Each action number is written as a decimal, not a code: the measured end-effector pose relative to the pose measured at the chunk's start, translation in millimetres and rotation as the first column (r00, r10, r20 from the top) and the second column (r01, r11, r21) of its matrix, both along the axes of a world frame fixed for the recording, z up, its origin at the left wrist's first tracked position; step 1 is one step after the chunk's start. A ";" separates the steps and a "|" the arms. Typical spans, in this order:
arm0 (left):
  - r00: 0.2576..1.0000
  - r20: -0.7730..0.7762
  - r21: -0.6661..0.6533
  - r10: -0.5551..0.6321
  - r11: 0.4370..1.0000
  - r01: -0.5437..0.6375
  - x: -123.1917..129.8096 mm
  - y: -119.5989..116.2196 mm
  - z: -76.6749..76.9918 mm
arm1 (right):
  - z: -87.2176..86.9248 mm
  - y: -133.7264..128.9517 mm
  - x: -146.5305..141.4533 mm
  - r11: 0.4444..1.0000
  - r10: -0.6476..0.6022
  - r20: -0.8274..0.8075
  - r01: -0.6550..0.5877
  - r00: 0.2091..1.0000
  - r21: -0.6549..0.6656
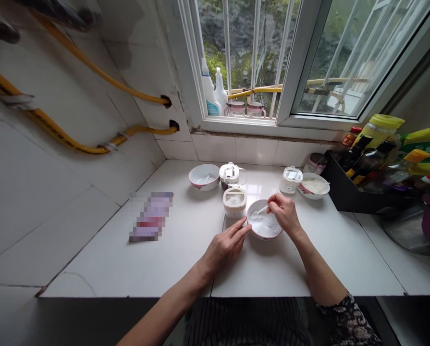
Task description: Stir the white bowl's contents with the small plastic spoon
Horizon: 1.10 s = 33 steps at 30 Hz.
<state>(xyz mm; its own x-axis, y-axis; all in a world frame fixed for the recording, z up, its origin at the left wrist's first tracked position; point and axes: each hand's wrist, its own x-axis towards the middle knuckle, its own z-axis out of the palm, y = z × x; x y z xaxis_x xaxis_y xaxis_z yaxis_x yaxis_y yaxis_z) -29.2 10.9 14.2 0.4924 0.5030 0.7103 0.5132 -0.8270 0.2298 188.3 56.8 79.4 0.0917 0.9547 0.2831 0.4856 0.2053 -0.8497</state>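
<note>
At your twelve o'clock on the counter (pixel 272 274) sits the bowl (pixel 265 237); your left hand (pixel 224 250), fingers slightly apart, touches its nine-o'clock rim. Your right hand (pixel 286 215) pinches the spoon (pixel 261 210) at two; low, gentle strokes should avoid spilling the white contents (pixel 265 226).

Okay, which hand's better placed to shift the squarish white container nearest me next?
Probably your left hand: its fingertips rest at the round white bowl, just in front of the container, while your right hand holds a small white spoon.
</note>
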 end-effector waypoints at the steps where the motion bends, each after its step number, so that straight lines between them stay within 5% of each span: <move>1: 1.000 -0.001 -0.001 0.000 1.000 0.000 -0.1 0.1 0.0 | 0.1 0.1 0.1 1.000 0.005 -0.032 -0.006 0.999 -0.017; 10: 1.000 0.004 0.004 -0.002 1.000 0.002 -0.2 0.0 0.5 | 6.3 4.3 10.3 0.989 0.006 -0.386 -0.061 0.923 -0.131; 24: 1.000 0.006 0.031 0.013 0.999 -0.013 2.2 0.4 1.4 | 8.8 9.4 1.9 0.997 -0.031 -0.511 -0.011 0.859 -0.078; 29: 1.000 -0.005 0.052 0.022 0.998 -0.022 2.3 1.0 0.2 | 11.7 3.0 -23.2 0.978 0.053 -0.287 0.008 0.957 0.208; 33: 1.000 -0.004 0.069 0.030 0.997 -0.030 2.0 2.0 -1.8 | 11.3 -1.3 -34.2 0.838 0.059 0.224 -0.170 0.973 0.519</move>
